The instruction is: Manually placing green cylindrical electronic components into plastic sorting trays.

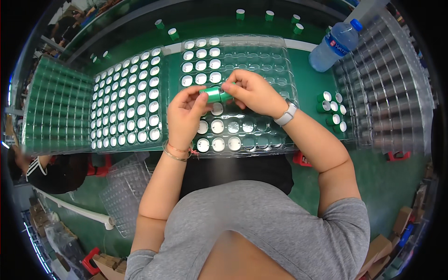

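Both my hands hold one small green metallic cylinder cap (216, 95) lying sideways over a clear plastic cell tray (270, 56). My left hand (185, 114) grips its left end, and my right hand (254, 92) pinches its right end. The tray holds white-topped caps in its upper left cells (201, 61) and along its near rows (218, 144); the other cells look bare. A bracelet circles my left wrist and a white watch band my right.
A full tray of white-topped green caps (125, 100) lies to the left, beside a green stack (56, 109). Loose caps (332, 108), a water bottle (335, 45) and stacked clear trays (389, 88) are on the right. Another person's sleeve (35, 168) shows at the far left.
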A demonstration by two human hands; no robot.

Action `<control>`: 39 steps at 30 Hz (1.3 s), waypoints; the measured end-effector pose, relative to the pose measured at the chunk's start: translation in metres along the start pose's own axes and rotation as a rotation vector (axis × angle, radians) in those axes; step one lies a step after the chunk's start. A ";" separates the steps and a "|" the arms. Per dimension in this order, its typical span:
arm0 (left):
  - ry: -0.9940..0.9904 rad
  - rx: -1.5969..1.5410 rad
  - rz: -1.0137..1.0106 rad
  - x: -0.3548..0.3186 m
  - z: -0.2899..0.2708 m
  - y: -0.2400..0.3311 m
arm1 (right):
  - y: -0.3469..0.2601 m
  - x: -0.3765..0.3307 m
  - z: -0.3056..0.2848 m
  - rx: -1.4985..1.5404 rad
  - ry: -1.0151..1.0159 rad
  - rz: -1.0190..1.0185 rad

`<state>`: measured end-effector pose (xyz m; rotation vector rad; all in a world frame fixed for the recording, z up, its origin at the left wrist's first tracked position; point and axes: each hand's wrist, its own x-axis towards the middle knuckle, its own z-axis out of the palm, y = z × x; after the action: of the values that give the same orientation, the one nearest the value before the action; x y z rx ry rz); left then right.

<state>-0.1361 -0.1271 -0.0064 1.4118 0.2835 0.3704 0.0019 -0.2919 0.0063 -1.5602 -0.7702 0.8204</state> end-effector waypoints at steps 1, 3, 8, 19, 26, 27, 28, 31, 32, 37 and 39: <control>-0.001 -0.008 0.048 0.000 0.000 -0.001 | 0.003 0.001 0.000 0.047 0.016 -0.003; 0.004 0.079 0.173 0.003 -0.004 -0.004 | 0.001 0.002 0.001 0.106 0.052 -0.057; -0.001 0.160 0.307 -0.001 0.004 0.002 | 0.006 -0.001 0.000 0.220 -0.016 -0.259; -0.085 0.085 0.316 0.001 -0.003 -0.004 | 0.000 -0.003 0.007 -0.033 -0.135 -0.276; -0.104 0.068 0.320 -0.001 -0.002 -0.002 | -0.001 -0.004 0.007 0.018 -0.167 -0.307; -0.099 0.079 0.307 -0.001 -0.002 -0.002 | 0.000 -0.004 0.007 0.018 -0.168 -0.304; -0.098 0.078 0.306 -0.001 -0.002 -0.002 | -0.001 -0.003 0.006 -0.002 -0.168 -0.320; -0.090 0.164 0.335 0.000 -0.003 -0.003 | -0.001 -0.004 0.005 -0.024 -0.166 -0.332; -0.081 0.211 0.369 0.001 -0.004 -0.004 | -0.001 -0.004 0.005 -0.026 -0.168 -0.334; -0.031 0.404 0.399 0.001 -0.007 0.000 | -0.004 -0.003 -0.003 -0.133 -0.053 -0.349; 0.001 0.027 0.245 0.000 -0.006 -0.001 | -0.010 -0.006 -0.008 -0.294 0.029 -0.400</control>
<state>-0.1385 -0.1215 -0.0078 1.4766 0.1156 0.5697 0.0052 -0.2996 0.0176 -1.5936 -1.1749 0.4022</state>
